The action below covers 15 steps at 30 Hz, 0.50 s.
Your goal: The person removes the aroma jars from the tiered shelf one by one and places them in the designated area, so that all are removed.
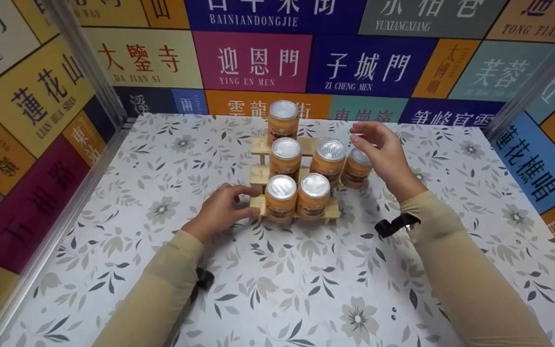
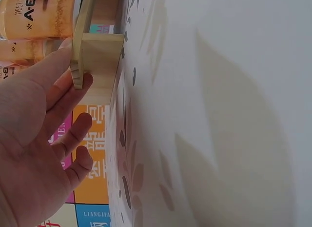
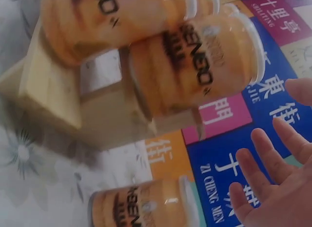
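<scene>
A three-step wooden display stand (image 1: 258, 174) bears orange-labelled cans with silver lids. One can (image 1: 283, 123) is on the top step at the left, two are on the middle step, including a can (image 1: 328, 156) at its right, and two front cans (image 1: 281, 200) share the lowest step. My left hand (image 1: 222, 207) pinches the left end of the lowest step, thumb on top and a finger beneath, as the left wrist view shows. To the right of the stand, a single can (image 1: 356, 169) stands upright on the table. Beside it my right hand (image 1: 386, 156) is raised, its spread fingers (image 3: 265, 149) holding nothing.
The table (image 1: 306, 289) has a white cloth with grey flowers and leaves. Behind it rises a wall of coloured panels (image 1: 253, 60) with Chinese lettering, and similar panels close off both sides. Metal posts (image 1: 97, 67) stand at the back corners.
</scene>
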### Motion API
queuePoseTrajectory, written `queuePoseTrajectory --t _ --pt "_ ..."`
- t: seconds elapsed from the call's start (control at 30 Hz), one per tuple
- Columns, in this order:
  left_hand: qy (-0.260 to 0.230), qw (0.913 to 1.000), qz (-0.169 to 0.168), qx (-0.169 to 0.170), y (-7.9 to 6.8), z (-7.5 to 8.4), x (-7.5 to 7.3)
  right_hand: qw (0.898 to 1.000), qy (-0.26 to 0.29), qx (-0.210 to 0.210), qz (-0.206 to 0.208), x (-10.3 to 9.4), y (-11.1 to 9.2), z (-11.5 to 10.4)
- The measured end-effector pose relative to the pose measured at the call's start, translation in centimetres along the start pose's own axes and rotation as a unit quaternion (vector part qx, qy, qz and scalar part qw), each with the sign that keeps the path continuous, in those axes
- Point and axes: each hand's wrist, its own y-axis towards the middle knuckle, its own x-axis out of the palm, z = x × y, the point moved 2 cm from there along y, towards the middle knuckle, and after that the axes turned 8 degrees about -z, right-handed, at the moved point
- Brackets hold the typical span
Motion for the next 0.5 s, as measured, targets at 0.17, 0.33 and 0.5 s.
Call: queuePoseTrajectory --t 0.17,0.33,0.5 --pt "-0.008 0.9999 -0.007 -0.005 -0.1 0.1 0.3 1.0 -0.019 0.002 -0.019 0.9 0.1 -1.4" --pt "0.001 1.0 0.001 0.002 -0.1 0.2 0.1 0.999 -0.034 0.0 -0.039 1.9 0.7 -2.5" --pt "0.001 1.0 0.001 -0.002 -0.1 0.3 0.1 0.998 -0.043 0.006 -0.045 2.8 0.9 -3.4"
